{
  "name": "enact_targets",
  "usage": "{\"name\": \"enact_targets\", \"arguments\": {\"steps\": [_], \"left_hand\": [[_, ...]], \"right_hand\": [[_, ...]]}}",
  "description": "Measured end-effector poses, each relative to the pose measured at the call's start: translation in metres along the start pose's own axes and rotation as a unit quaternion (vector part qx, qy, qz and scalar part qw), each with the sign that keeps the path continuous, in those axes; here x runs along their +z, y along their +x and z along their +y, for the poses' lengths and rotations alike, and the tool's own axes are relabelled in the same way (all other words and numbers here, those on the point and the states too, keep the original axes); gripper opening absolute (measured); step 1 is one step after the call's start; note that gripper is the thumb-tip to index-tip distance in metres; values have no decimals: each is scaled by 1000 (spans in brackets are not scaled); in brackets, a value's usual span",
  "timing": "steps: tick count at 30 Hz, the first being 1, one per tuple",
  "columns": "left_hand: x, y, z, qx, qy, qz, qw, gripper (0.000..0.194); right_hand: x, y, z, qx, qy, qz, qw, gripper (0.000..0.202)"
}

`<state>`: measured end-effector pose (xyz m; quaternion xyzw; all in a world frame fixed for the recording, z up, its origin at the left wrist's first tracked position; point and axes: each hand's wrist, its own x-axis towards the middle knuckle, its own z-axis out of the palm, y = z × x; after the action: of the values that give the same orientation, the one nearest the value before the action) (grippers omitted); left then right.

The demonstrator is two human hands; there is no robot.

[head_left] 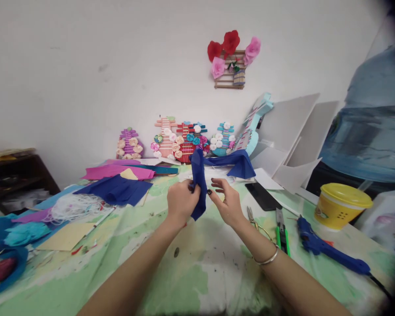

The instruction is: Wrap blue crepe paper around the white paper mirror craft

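My left hand point(182, 199) is closed on a folded strip of dark blue crepe paper point(199, 177), which stands upright above the table. Just right of the strip is my right hand point(228, 202), its fingers apart and nothing in them; the thumb tip comes close to the strip's edge, and I cannot tell if it touches. Behind the hands lies another dark blue piece point(240, 164). A wide dark blue sheet point(116, 188) rests to the left. Near my right wrist are scissors point(258, 224) and a green box cutter point(282, 235).
At right lie a blue glue gun point(329, 250), a black phone point(263, 196) and a yellow tub point(342, 206). White string point(75, 208) and a tan paper square point(67, 236) lie left. Small decorated guitars point(185, 142) line the wall; white boards point(286, 127) lean right.
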<state>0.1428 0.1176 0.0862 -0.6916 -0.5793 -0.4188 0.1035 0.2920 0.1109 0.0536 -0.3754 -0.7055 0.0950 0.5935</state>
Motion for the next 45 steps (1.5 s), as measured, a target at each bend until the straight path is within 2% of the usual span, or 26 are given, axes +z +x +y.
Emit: {"name": "enact_targets", "arguments": {"steps": [2, 4, 6, 8, 10, 12, 20, 29, 34, 37, 42, 45], "left_hand": [[4, -7, 4, 18, 7, 10, 1000, 16], [9, -12, 4, 51, 26, 32, 998, 19], [12, -13, 1, 105, 40, 64, 992, 16], [16, -14, -3, 175, 54, 93, 979, 14], [18, -15, -8, 234, 78, 107, 963, 19], [19, -16, -11, 261, 106, 108, 954, 24], [13, -16, -18, 260, 103, 86, 956, 29], [7, -16, -16, 212, 57, 37, 975, 37], [0, -15, -14, 207, -33, 18, 978, 27], [-2, -12, -17, 214, -93, 36, 972, 23], [-4, -9, -20, 235, -123, 122, 956, 19], [-4, -10, -18, 206, -139, 152, 957, 14]], "right_hand": [[-1, 1, -3, 9, 27, -10, 1000, 27], [0, 2, -5, -1, 21, -18, 1000, 18], [2, 3, -5, -15, -18, -14, 1000, 10], [3, 3, -4, -24, -56, -5, 998, 11], [4, 3, -3, -32, -73, -2, 997, 12], [4, 3, -3, -45, -85, -2, 995, 11], [5, 0, -9, -77, -122, -15, 989, 14], [8, -4, -13, -138, -149, -11, 979, 14], [7, -3, -16, -151, -139, -6, 979, 15], [7, -3, -16, -153, -129, -11, 980, 16], [9, -5, -13, -170, -107, -35, 979, 16], [9, -5, -12, -183, -85, -47, 978, 15]]}}
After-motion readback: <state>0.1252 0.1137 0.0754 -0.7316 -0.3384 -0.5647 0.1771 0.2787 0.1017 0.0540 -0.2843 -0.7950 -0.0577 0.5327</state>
